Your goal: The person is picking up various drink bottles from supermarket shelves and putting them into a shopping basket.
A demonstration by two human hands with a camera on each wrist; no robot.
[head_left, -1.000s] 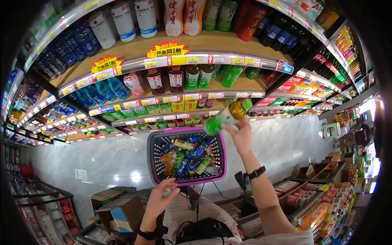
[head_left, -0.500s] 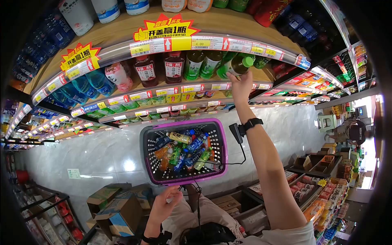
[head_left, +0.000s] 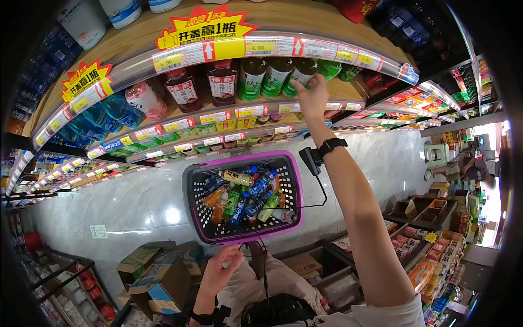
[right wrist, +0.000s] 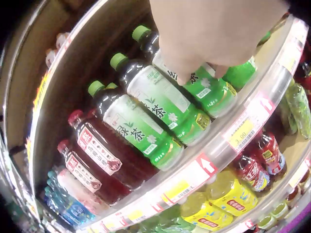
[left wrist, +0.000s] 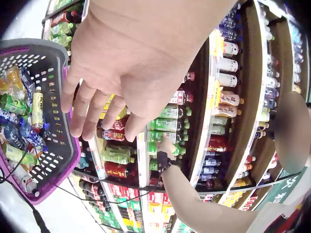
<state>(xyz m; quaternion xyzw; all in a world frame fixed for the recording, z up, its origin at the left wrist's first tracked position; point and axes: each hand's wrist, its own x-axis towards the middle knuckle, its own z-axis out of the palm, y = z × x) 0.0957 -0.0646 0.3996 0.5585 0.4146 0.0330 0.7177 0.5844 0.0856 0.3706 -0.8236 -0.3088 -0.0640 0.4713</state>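
Observation:
My right hand [head_left: 313, 103] is at the shelf, thumb and fingers around a green tea bottle [right wrist: 214, 97] with a green-and-white label. The bottle stands upright at the right end of a row of matching green tea bottles [right wrist: 141, 131]; the hand hides its upper part in the right wrist view. My left hand [head_left: 220, 272] hangs by the near rim of the shopping basket, fingers loose, holding nothing; the left wrist view shows its palm and spread fingers. The grey basket with a purple rim [head_left: 297, 180] stands on the floor, with several mixed drink bottles [head_left: 237, 201] inside.
Dark red drink bottles [right wrist: 104, 150] stand left of the green tea. A price rail [head_left: 283, 46] runs along the shelf above. Cardboard boxes [head_left: 169, 283] lie at lower left. A thin cable [head_left: 313, 205] crosses over the basket. Another person [head_left: 474, 169] is at far right.
My right hand has carried the green tea bottle from beside the basket up to the shelf, where it has turned from tilted to upright in the row. My left hand has barely moved.

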